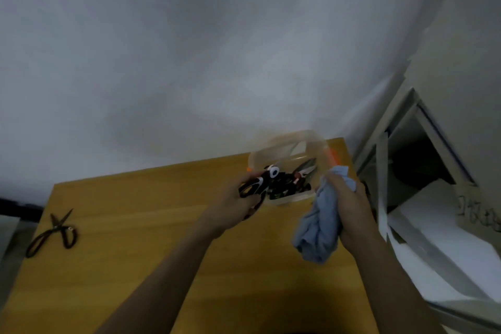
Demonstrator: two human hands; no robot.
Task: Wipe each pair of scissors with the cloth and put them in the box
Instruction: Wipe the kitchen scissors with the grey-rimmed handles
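My left hand (238,205) is gripping black-and-white-handled scissors (257,184), long axis pointing right into the clear plastic box (284,149); my right hand (349,198) is clutching the blue cloth (320,228).

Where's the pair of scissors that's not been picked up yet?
In the head view, the black scissors lie alone at the wooden table's far left edge, well apart from both hands and the box.

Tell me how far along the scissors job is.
Done: several scissors already lie in the clear box at the table's far edge. In hand: the left hand grips black-and-white scissors at the box's near rim, while the right hand holds the blue cloth. Left: one pair of black scissors lies on the table, untouched.
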